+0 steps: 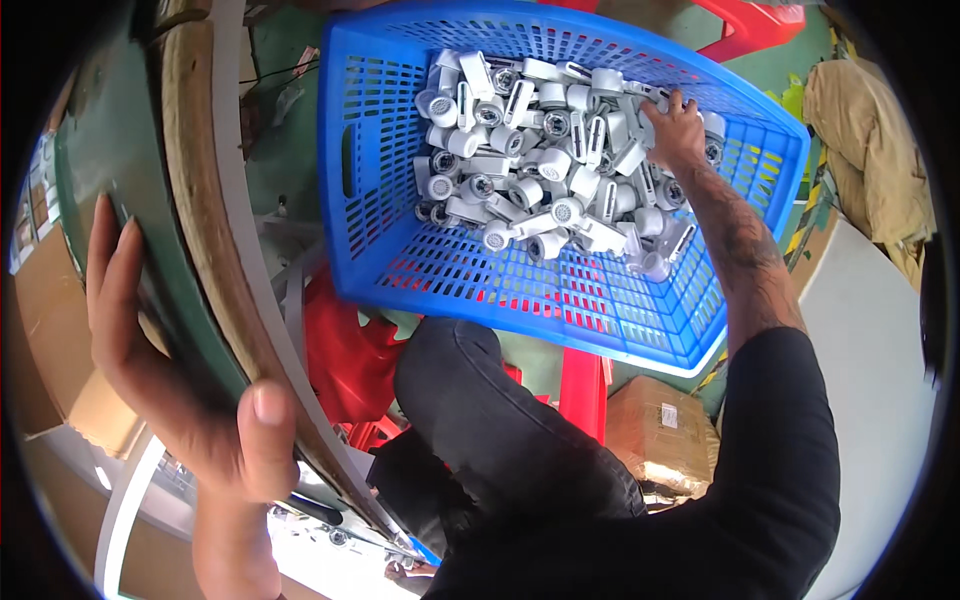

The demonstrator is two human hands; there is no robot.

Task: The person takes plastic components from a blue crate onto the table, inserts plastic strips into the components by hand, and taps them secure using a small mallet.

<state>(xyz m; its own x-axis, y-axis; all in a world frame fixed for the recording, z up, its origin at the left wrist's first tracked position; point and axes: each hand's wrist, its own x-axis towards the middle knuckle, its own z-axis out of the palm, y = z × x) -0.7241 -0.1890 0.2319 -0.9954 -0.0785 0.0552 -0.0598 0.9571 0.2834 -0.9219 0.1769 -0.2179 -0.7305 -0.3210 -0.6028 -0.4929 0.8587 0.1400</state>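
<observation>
A blue plastic basket (365, 200) holds a heap of white and grey plastic parts (560, 165), each with a round head and a flat stem, some with a slot. My right hand (677, 135) reaches in at the far right of the heap, fingers bent and apart, touching the parts. No part shows plainly between its fingers. On the left, my left hand (190, 400) lies by the edge of the green-topped table (115, 130), with long fingers stretched out and the thumb apart. Nothing is in it.
Red plastic stools (350, 350) stand below and behind the basket. A taped cardboard box (660, 430) sits on the floor beside my leg. Brown cloth (865, 150) hangs at the right, above a pale grey surface (870, 400). The worn wooden table edge (205, 150) runs down the left.
</observation>
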